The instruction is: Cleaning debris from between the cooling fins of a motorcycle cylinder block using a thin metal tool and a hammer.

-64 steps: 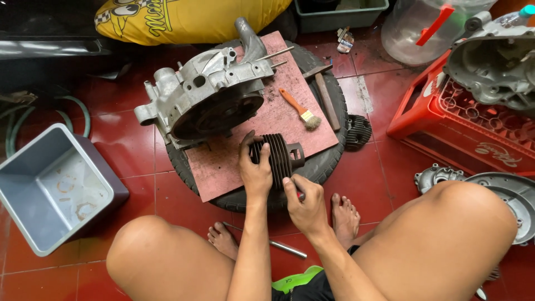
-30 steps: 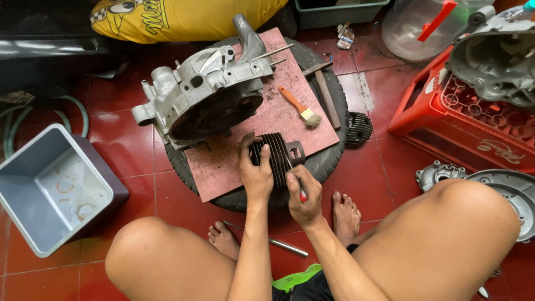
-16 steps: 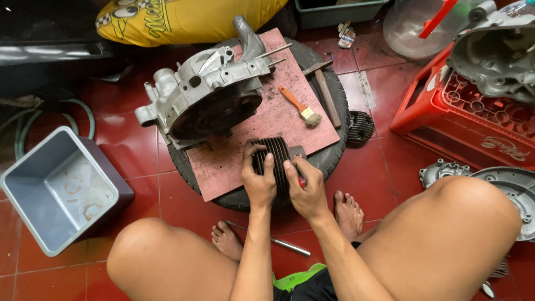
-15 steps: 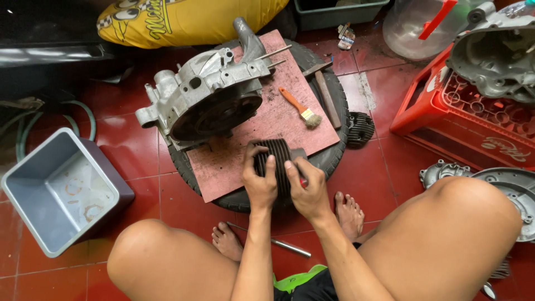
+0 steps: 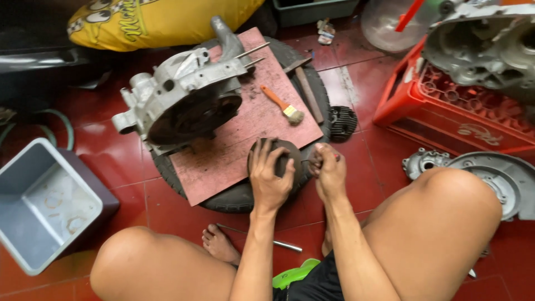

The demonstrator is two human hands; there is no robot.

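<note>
The dark finned cylinder sits at the near edge of the red board, which lies on a tyre. My left hand grips it, fingers wrapped over. My right hand is fisted just beside it; contents indiscernible. The engine casing rests beyond.

Orange-handled brush on red board; grey tub left.
</note>
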